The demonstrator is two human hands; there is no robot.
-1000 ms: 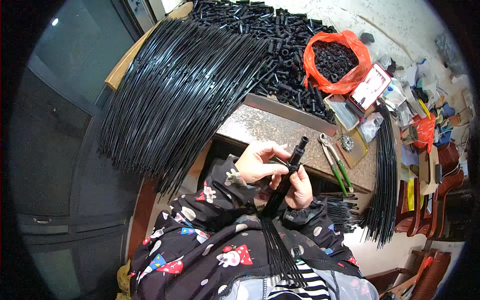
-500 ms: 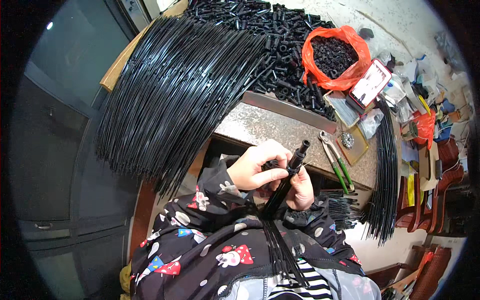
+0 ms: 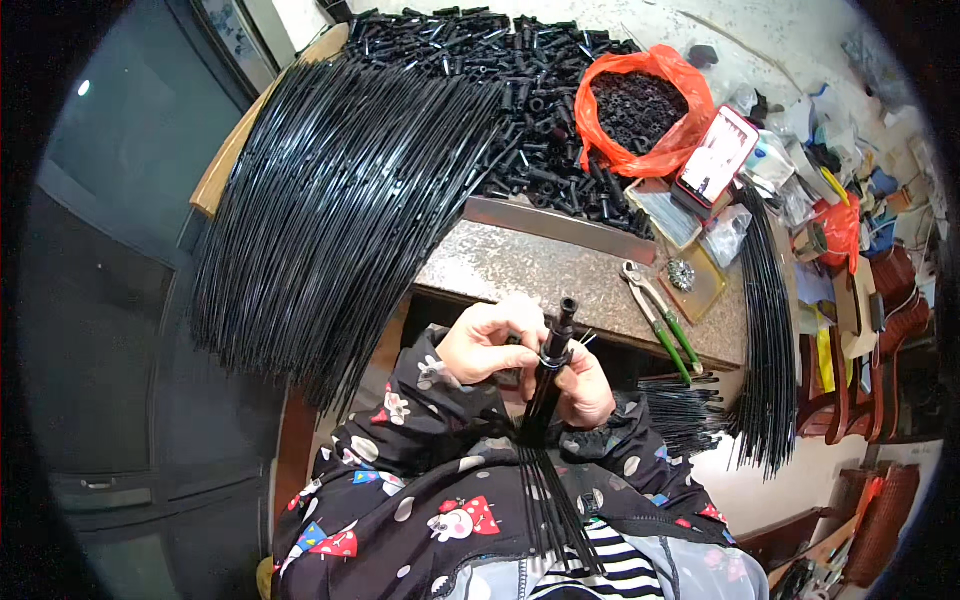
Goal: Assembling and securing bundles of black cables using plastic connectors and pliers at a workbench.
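In front of my chest stands a bundle of thin black rods, its lower ends fanning out over my jacket. A stepped black tube with a round open end tops it. My right hand is closed around the bundle's right side, just below the tube. From the left, my left hand is closed, thumb and fingers pinched together at the tube's base; what sits in the pinch is too small to make out. Thin pale wire ends stick out to the right of the tube.
Long black rods overhang the table at left. Black tubular parts heap behind a metal strip. A red bag of small black parts, a phone, green-handled pincers and another rod bundle lie right.
My view has shifted slightly, so the hands and bundle appear a little further left and lower. The bundle's top stands more upright. Both hands keep their hold.
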